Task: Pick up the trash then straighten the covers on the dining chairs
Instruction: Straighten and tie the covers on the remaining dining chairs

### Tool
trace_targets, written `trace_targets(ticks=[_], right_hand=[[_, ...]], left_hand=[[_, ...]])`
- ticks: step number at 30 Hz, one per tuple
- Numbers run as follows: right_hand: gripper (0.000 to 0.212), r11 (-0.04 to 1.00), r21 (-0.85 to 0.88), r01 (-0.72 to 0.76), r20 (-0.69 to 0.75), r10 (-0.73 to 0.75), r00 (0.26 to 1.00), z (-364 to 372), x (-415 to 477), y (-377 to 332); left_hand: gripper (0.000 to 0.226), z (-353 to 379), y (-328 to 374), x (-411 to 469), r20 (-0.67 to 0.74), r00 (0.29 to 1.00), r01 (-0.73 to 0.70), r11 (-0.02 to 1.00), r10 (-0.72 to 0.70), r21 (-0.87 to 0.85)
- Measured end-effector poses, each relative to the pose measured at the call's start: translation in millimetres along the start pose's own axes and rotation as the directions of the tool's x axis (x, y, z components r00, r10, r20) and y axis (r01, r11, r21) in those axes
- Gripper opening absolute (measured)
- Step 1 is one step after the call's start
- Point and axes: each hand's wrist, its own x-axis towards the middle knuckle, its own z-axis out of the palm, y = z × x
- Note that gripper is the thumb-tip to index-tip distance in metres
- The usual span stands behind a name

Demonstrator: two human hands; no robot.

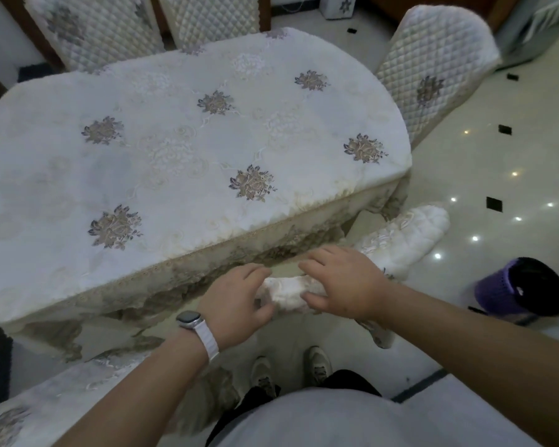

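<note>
Grip: left hand (239,298), right hand (342,285) both clasp white quilted chair-back cover (288,293) | Advice: tug evenly downward, keeping it centred.

I'm looking at a home dining room. Just beyond the fingers (317,256) of the right hand (346,282) lies a table under an embroidered floral tablecloth (188,150), with quilted chair covers (433,69) on the chairs around it. To the right of the fingers, glossy floor tiles (497,175) with black inlays carry a purple wastebasket (510,288).
</note>
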Motion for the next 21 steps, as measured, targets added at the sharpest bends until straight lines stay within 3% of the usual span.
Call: trace_targets(ticks=[8,21], right_hand=[[0.05,0.978,-0.025,-0.206,-0.172,0.198,0.965,-14,-30,15],[0.048,0.943,0.022,-0.332,-0.345,0.318,0.883,-15,-73,98]], left_hand=[[0.058,-12,15,37,-0.038,0.97,-0.237,0.97,0.239,0.05],[0.059,-6,85,113,0.001,0.928,-0.369,0.922,0.371,0.12]])
